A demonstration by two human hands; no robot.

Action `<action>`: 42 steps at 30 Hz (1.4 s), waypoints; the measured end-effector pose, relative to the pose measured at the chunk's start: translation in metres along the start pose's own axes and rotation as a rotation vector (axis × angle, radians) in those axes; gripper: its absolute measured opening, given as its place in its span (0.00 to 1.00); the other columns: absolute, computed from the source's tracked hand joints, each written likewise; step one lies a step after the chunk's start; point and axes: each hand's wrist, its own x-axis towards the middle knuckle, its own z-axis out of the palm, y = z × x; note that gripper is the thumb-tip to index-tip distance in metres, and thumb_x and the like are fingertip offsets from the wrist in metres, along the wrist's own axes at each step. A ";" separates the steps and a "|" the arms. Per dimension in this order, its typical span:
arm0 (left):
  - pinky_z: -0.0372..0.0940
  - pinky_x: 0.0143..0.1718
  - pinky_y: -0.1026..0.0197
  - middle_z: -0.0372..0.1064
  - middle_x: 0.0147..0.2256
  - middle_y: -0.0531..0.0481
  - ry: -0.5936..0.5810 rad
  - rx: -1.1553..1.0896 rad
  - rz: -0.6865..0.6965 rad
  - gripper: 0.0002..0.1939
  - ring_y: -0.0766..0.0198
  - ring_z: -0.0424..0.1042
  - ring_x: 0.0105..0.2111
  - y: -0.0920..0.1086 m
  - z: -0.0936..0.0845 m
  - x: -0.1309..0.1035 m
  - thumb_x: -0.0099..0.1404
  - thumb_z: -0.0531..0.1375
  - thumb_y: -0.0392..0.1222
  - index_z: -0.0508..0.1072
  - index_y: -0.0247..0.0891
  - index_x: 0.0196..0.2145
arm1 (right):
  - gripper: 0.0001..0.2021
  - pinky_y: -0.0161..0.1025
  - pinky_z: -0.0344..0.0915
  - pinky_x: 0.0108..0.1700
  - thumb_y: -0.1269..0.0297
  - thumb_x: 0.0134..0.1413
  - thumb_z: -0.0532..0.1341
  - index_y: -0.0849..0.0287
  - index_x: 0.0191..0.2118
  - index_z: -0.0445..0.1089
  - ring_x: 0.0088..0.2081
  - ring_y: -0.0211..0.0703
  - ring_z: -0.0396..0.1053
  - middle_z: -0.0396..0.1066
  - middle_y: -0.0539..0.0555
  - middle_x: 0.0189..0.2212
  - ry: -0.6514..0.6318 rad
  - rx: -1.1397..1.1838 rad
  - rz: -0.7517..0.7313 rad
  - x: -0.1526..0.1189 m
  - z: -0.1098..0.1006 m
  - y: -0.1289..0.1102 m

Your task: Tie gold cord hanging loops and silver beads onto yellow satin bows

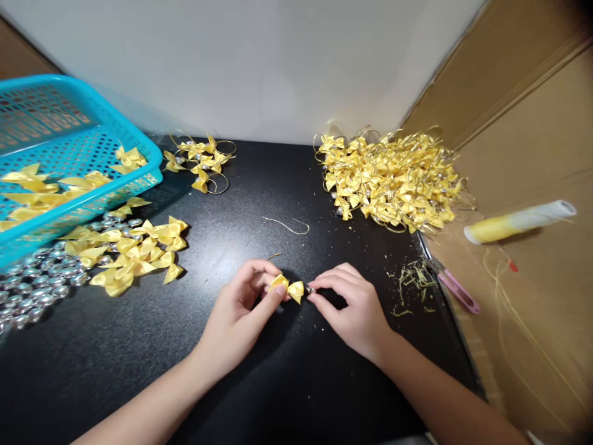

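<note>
Near the middle of the black table (259,204), my left hand (252,303) pinches a yellow ribbon bow (295,290) between thumb and fingers. The bow's right loops stick out towards my right hand (352,306). Between the thumb and forefinger of my right hand is a small silvery bead (310,289), just right of the bow. A short piece of gold cord (274,256) shows above my left fingers. Beyond both hands a loose thin cord (291,228) lies curved on the table.
A blue basket (109,114) with yellow bows stands at the left, beside silver beads (34,287) and loose bows (134,256). Finished-looking bows with gold loops (393,179) are heaped back right. Pink-handled scissors (458,290), cord scraps (414,277) and a yellow-white roll (519,222) lie right.
</note>
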 end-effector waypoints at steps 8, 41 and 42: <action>0.63 0.33 0.64 0.73 0.29 0.52 -0.032 -0.032 -0.026 0.08 0.65 0.71 0.31 0.002 0.000 -0.002 0.65 0.60 0.41 0.68 0.39 0.42 | 0.07 0.45 0.67 0.40 0.71 0.56 0.63 0.58 0.40 0.77 0.39 0.47 0.65 0.73 0.57 0.37 -0.010 -0.250 -0.078 0.000 -0.002 0.004; 0.55 0.33 0.65 0.68 0.24 0.59 -0.175 -0.286 -0.123 0.08 0.70 0.62 0.27 -0.007 0.005 -0.003 0.70 0.57 0.47 0.65 0.41 0.41 | 0.12 0.40 0.58 0.32 0.68 0.63 0.50 0.55 0.27 0.60 0.28 0.41 0.61 0.62 0.49 0.23 0.488 -0.092 0.126 0.000 -0.018 0.002; 0.55 0.33 0.65 0.69 0.25 0.58 -0.181 -0.291 -0.122 0.08 0.69 0.63 0.28 -0.007 0.005 -0.003 0.70 0.57 0.47 0.65 0.41 0.41 | 0.13 0.40 0.58 0.32 0.67 0.63 0.51 0.55 0.25 0.60 0.26 0.40 0.60 0.61 0.48 0.21 0.489 -0.122 0.156 0.002 -0.019 0.003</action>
